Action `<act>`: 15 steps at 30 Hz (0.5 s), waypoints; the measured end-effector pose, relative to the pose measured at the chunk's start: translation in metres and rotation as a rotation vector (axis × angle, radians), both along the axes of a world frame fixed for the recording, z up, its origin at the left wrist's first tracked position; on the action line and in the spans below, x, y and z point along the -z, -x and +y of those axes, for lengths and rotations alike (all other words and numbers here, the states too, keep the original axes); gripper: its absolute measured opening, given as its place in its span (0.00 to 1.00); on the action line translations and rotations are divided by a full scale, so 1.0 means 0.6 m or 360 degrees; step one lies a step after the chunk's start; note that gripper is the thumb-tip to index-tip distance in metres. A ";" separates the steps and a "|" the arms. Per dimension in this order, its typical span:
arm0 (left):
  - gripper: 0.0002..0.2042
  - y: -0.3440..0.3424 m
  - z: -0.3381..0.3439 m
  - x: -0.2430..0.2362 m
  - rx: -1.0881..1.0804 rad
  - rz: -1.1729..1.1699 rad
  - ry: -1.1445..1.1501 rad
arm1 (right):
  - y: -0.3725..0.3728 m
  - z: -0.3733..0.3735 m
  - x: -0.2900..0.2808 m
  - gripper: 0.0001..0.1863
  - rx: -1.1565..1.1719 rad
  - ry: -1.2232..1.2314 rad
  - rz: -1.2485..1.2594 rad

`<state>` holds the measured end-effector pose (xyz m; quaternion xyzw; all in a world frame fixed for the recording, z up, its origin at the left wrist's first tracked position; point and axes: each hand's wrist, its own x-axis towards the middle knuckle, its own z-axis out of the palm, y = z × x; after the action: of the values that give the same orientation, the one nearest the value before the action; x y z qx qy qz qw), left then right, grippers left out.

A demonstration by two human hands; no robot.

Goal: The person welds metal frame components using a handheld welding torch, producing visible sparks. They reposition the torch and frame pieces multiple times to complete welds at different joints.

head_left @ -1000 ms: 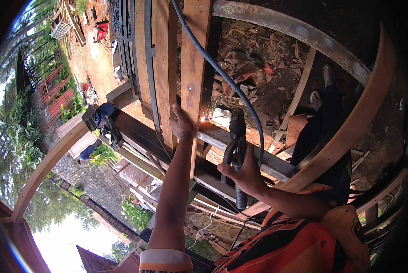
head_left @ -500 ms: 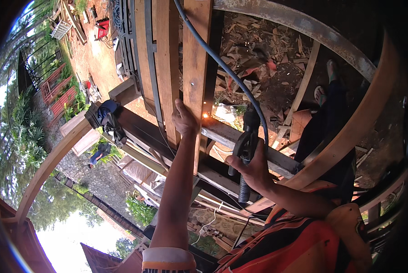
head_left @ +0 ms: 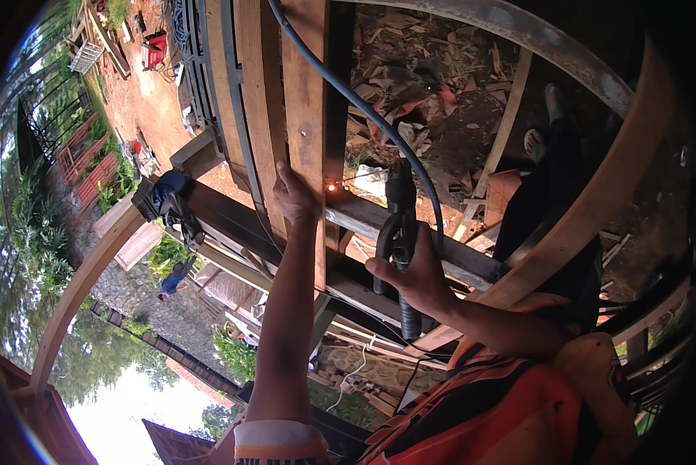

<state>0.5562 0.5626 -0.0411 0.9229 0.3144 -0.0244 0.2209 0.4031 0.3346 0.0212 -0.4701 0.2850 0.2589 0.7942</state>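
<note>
Head view showed a long wooden plank standing upright, with an orange spark glowing just right of it. Since the earlier frame the dark welding holder had risen closer to that spark. The right hand was wrapped tight around the holder; the left hand lay spread against the plank, holding nothing.

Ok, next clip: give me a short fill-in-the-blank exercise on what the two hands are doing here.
1. The left hand rests against the wooden ____.
2. The right hand grips a black electrode holder fed by a dark ____ running up out of view.
3. A small ____ spark glows between the two hands.

Missing words: plank; cable; orange
</note>
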 end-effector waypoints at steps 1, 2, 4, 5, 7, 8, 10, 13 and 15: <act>0.38 0.001 0.005 0.002 0.0005 0.0003 0.0015 | -0.001 -0.001 -0.002 0.41 -0.0008 -0.0011 0.0008; 0.38 0.003 0.014 0.006 0.0009 0.0006 0.0030 | 0.001 -0.001 -0.002 0.41 -0.0024 0.0008 0.0006; 0.39 0.002 0.013 0.005 0.0021 0.0010 0.0022 | 0.004 0.003 -0.001 0.41 -0.0053 0.0045 -0.0001; 0.39 0.002 0.012 0.003 0.0027 0.0013 -0.0002 | 0.004 0.004 -0.001 0.41 -0.0045 0.0033 0.0000; 0.39 0.001 0.008 0.000 0.0036 0.0028 -0.0026 | 0.004 0.005 -0.002 0.42 -0.0031 0.0009 0.0003; 0.39 0.001 0.007 -0.001 0.0040 0.0041 -0.0027 | 0.005 0.006 -0.001 0.42 -0.0038 0.0011 0.0004; 0.39 0.001 0.006 -0.004 0.0048 0.0050 -0.0015 | 0.006 0.008 0.001 0.42 -0.0055 0.0014 0.0006; 0.39 0.001 0.007 -0.002 0.0047 0.0021 0.0014 | 0.002 0.005 -0.002 0.42 -0.0047 -0.0020 0.0017; 0.39 0.004 0.010 0.005 0.0031 -0.0021 0.0017 | 0.001 0.005 -0.003 0.42 -0.0062 -0.0012 0.0020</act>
<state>0.5540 0.5688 -0.0443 0.9249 0.3037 -0.0220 0.2277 0.4026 0.3374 0.0229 -0.4710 0.2799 0.2785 0.7889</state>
